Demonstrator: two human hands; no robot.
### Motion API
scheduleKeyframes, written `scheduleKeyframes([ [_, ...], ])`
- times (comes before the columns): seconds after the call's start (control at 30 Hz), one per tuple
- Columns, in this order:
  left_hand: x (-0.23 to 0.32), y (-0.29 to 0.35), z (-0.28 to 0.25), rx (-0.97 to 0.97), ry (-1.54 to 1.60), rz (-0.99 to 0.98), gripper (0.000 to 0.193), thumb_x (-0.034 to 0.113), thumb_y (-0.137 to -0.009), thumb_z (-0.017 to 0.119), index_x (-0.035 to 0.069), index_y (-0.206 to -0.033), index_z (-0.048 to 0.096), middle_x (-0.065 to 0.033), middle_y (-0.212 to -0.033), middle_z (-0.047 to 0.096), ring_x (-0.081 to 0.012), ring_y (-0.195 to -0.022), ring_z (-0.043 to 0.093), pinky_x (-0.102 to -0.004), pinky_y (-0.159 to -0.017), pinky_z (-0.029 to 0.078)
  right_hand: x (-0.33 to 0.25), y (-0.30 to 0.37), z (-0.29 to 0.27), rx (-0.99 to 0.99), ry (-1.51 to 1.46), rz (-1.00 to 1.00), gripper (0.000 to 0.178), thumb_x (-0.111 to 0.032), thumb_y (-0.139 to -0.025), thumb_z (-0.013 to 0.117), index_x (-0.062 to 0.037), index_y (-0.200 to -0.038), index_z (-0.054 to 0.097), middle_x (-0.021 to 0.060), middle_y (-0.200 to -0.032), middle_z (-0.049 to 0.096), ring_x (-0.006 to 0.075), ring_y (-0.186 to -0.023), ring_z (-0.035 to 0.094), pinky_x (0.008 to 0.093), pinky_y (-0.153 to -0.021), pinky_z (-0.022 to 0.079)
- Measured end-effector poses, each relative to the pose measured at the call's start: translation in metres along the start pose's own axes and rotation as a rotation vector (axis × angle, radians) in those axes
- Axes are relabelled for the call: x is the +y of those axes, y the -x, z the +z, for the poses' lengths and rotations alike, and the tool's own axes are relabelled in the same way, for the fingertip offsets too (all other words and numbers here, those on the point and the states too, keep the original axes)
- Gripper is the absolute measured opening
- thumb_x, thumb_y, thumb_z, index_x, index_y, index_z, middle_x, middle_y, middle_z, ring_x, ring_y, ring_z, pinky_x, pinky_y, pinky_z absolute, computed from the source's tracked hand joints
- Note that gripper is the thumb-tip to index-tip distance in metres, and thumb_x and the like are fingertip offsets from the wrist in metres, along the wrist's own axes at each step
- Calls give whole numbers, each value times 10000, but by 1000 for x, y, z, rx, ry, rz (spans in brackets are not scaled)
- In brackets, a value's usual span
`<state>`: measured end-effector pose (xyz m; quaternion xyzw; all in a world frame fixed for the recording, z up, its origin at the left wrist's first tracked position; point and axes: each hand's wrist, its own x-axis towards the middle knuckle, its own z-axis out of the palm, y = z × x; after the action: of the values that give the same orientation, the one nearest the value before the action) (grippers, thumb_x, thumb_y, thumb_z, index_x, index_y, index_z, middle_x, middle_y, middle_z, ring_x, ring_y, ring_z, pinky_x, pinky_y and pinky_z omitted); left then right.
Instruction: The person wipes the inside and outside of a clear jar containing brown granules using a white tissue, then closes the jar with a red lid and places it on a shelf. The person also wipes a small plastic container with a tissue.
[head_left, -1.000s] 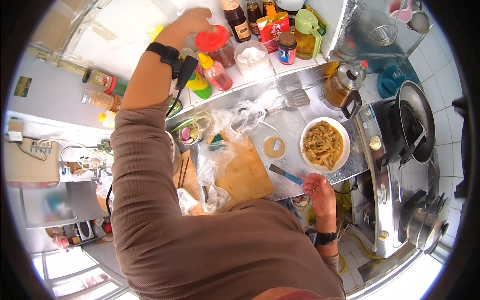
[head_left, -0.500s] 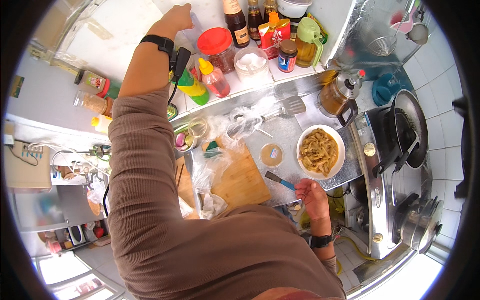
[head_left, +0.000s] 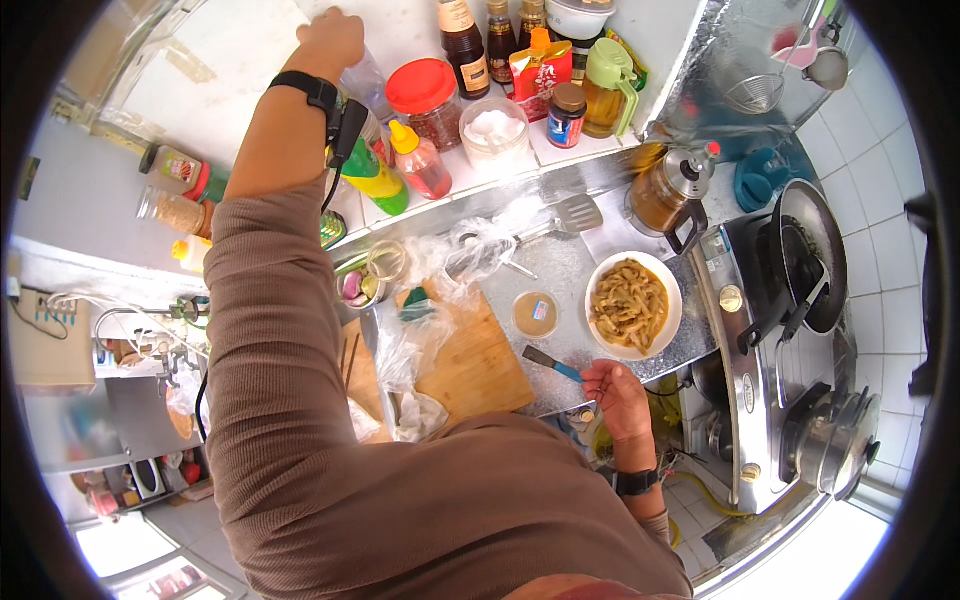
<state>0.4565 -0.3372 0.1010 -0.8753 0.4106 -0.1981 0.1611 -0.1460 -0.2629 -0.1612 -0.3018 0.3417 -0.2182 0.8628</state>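
Note:
My left arm reaches across to the back shelf. My left hand (head_left: 331,40) is up by the white wall panel, fingers curled closed; whatever is in them is hidden. Just beside it stands a clear plastic bottle (head_left: 367,82). My right hand (head_left: 616,396) is at the counter's front edge, palm partly up. Its curled fingers close on the end of a small blue-handled tool with a dark flat blade (head_left: 552,364). Beyond that hand is a white bowl (head_left: 674,335) of cooked strips in brown sauce. A small round lidded tub (head_left: 536,314) stands left of the bowl.
A cutting board (head_left: 485,360) carries crumpled plastic bags (head_left: 405,345). Jars and bottles line the shelf, among them a red-lidded jar (head_left: 422,88) and a salt tub (head_left: 494,135). A slotted turner (head_left: 578,213), glass kettle (head_left: 668,190) and wok (head_left: 806,255) on the stove are right.
My left hand has shifted a little to the left along the wall panel. The right hand and the blue-handled tool keep their place by the bowl; the whole view slides slightly.

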Motion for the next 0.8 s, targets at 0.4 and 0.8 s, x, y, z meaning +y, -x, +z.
scheduleKeyframes([
  [0.4,69,16,-6,-514,390,378,1010,278,-556,858,43,-1426,401,-245,-1257,610,-413,-1145,598,-447,-967,490,-1,-5,0,4,6,5,376,-301,-990,575,19,-1184,605,151,-1027,700,210,-872,666,321,-779,534],
  [0.8,74,-3,19,-149,117,246,670,215,-675,753,100,-1298,534,-171,-1163,679,-358,-1091,648,-480,-900,508,4,-2,-14,49,-21,1,352,-273,-986,581,17,-1184,607,149,-1028,702,204,-868,671,310,-779,542],
])
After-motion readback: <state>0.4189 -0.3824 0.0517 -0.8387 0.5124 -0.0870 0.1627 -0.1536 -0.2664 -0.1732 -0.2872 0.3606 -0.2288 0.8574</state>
